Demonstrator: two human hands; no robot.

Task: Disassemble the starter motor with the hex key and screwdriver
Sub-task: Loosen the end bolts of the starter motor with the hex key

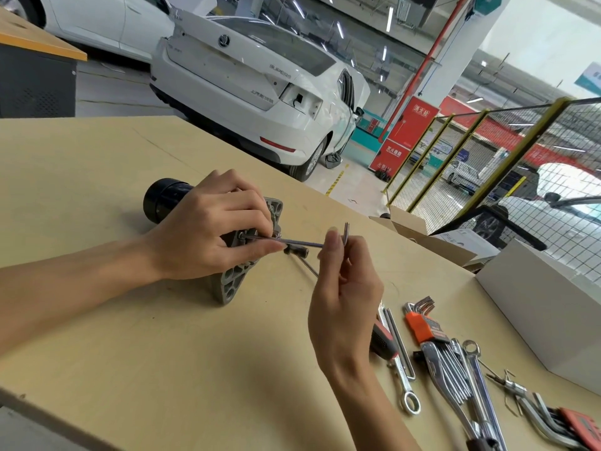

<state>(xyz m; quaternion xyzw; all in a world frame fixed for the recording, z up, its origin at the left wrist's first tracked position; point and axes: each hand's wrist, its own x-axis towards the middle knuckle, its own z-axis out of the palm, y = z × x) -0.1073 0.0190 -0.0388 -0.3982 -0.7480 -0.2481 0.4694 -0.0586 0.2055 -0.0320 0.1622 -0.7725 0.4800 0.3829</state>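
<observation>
Starter motor (pixel 227 252) steadied by gripping left hand (pixel 208 232); right hand (pixel 344 281) pinching hex key (pixel 302 244) at 3 o'clock, best kept seated square while turning.

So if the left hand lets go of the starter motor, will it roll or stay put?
Probably stays put: the starter motor has a round black body that could roll, but its flat grey flange touches the table and should block that. It looks metal, likely heavy. The hex key could still twist it.
</observation>
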